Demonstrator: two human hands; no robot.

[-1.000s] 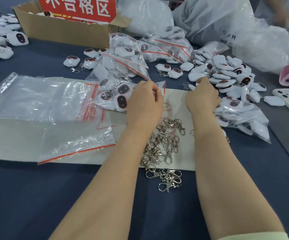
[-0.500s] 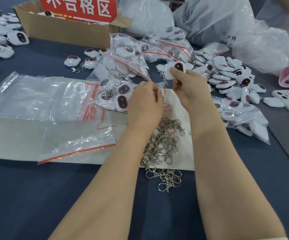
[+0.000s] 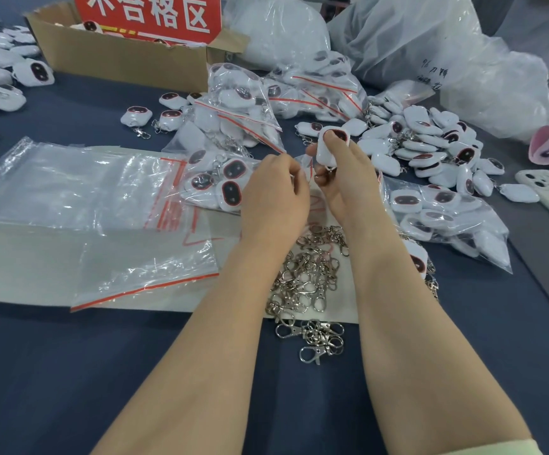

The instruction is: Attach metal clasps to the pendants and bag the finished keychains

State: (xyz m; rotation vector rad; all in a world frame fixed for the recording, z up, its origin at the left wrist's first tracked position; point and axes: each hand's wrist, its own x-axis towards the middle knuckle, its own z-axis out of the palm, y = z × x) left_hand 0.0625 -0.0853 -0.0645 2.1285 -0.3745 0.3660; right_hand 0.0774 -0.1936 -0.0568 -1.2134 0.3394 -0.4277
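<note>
We took the clasp pile (image 3: 309,274) as our landmark. Just beyond it, the right hand (image 3: 345,182) held one white pendant (image 3: 327,149) up off the table, dark face toward us, thumb curled over its top edge and the other fingers wrapped behind. A small metal bit hung at its lower end (we could not tell whether it was a clasp). Beyond the pile and to the left, the left hand (image 3: 273,198) had its fingers curled, pinching the mouth of a partly filled zip bag (image 3: 214,178) that lay on the table. The pendant sat right next to that mouth.

Beyond and right of the pile lay the loose pendant heap (image 3: 431,142). Far left of the pile were empty zip bags (image 3: 69,185), and far beyond it a cardboard box (image 3: 118,60).

Our read on handling was that the pendant was light, with a stiff, smooth shell that could slip, so it was best gripped across its flat faces or side edges, leaving the ring end free. The bag film was thin, limp and slick, and we judged it best pinched at the red-lined lip.
</note>
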